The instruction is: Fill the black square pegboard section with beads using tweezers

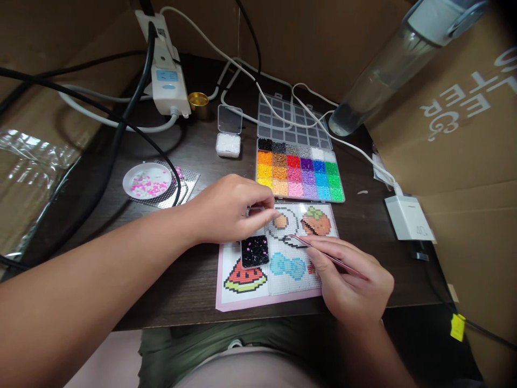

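A clear pegboard [301,269] lies over a pink-edged pattern sheet [242,280] showing a watermelon, a blue bow and an orange fruit. My right hand [347,280] pinches pink tweezers [323,253] whose tips rest on the black outline at the board's middle. My left hand [230,207] rests at the board's upper left, fingers curled and pressed together near an orange bead patch; what they hold is hidden. A small square tray of black beads [254,250] sits just below that hand.
A compartment box of coloured beads [299,170] stands open behind the board. A small box of white beads [228,144], a round dish of pink beads [147,180], a power strip [167,81], cables, a charger [407,215] and a clear bottle [379,75] surround the desk.
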Demonstrator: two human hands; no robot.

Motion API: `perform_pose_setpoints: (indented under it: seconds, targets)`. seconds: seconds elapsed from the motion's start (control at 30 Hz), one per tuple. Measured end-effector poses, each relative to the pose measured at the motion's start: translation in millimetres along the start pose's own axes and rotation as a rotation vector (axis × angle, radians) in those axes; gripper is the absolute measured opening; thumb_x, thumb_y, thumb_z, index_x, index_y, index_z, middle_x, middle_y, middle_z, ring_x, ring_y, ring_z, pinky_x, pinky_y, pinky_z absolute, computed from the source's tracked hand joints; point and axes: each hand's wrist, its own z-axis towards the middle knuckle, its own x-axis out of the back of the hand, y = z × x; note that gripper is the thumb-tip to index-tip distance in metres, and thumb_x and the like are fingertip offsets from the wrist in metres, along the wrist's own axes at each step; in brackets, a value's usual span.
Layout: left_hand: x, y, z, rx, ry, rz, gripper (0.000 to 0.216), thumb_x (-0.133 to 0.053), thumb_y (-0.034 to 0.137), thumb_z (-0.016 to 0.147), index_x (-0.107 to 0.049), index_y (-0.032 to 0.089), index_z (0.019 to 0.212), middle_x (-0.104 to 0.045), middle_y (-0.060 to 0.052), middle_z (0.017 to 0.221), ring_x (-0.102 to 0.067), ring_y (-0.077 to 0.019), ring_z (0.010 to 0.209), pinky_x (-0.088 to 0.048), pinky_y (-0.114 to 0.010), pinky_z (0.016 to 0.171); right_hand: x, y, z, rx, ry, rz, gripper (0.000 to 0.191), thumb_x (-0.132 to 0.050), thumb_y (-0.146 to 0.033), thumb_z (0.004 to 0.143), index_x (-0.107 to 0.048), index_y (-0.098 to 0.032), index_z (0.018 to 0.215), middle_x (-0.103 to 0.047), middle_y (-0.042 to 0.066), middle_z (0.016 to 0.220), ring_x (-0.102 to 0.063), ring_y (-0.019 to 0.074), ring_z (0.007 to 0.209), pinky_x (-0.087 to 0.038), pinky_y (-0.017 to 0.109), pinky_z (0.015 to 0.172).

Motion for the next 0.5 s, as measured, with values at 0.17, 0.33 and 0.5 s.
perform_pose_setpoints:
  seconds: [0.17, 0.33, 0.5]
  targets:
    - [-1.1, -0.6, -0.9, -0.009, 0.006, 0.001, 0.015, -0.062, 0.025, 0.088, -0.070, 0.016, 0.078, -0.066, 0.001, 0.065, -0.055, -0.0082, 0.057, -0.036, -0.021, 0.057, 2.1, -4.5, -3.2, 0.095, 0.080, -0.007, 0.032, -0.072, 0.000, 0.077, -0.077, -0.023, 0.098, -0.080, 0.003, 0.094, -0.077, 0.0214, 0.083, -0.066, 0.036, 0.075]
    - [-3.1, -1.8, -1.8, 0.007, -0.003, -0.011, 0.016, -0.062, 0.026, 0.088, -0.070, 0.016, 0.079, -0.067, 0.001, 0.067, -0.055, -0.0084, 0.058, -0.036, -0.021, 0.057, 1.7, -20.4, -13.7, 0.250, -0.013, 0.014, 0.041, -0.071, 0.004, 0.076, -0.074, -0.019, 0.110, -0.079, 0.007, 0.101, -0.078, 0.0216, 0.085, -0.067, 0.033, 0.072]
    - [-3.9, -1.1, -2.3, 0.001, 0.005, -0.028, 0.014, -0.062, 0.023, 0.087, -0.070, 0.015, 0.078, -0.067, 0.001, 0.066, -0.054, -0.0083, 0.058, -0.036, -0.022, 0.057, -10.4, -27.3, -18.1, 0.229, -0.112, 0.103, 0.036, -0.068, 0.005, 0.078, -0.073, -0.017, 0.107, -0.079, 0.008, 0.100, -0.078, 0.0196, 0.087, -0.066, 0.029, 0.072]
